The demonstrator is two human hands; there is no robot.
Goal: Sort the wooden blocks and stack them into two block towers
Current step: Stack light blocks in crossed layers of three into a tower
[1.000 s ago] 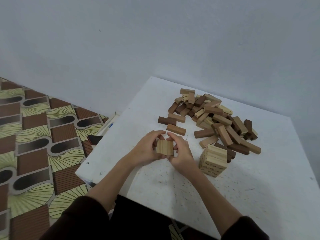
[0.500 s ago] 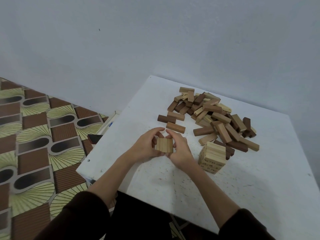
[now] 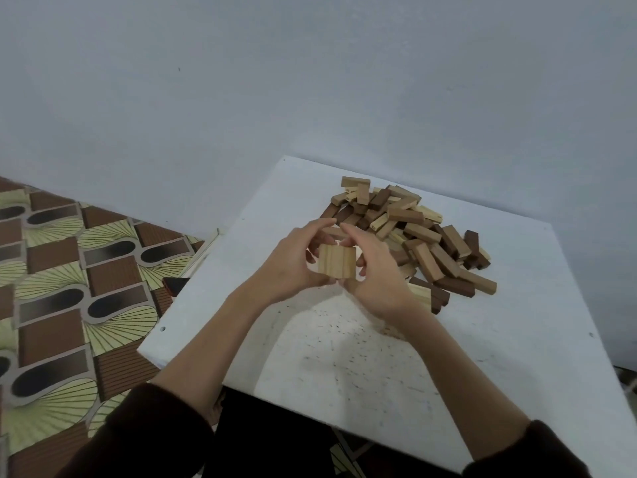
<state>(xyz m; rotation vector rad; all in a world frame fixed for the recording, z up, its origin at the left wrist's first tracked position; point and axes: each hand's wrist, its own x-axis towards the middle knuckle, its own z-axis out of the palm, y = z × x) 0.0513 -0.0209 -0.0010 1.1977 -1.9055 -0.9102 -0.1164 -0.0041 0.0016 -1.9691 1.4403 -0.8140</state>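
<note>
We were early on: both hands, left hand (image 3: 293, 262) and right hand (image 3: 375, 281), pinched a light block set (image 3: 336, 261) in curled fingers above the tabletop (image 3: 517, 339), light tower (image 3: 421, 295) barely begun, mixed pile (image 3: 410, 229) far right unsorted.

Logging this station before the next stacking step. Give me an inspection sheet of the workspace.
Surface: white table, scuffed with dark specks near the front.
Job's things: set of light blocks held side by side above the table; mixed block pile behind; light tower mostly hidden by the right wrist.
Clutter: dark object by the table's left edge, unclear.
Grippers: left hand and right hand both grip the set.
Cables: nothing seen.
Surroundings: grey wall, patterned floor.
</note>
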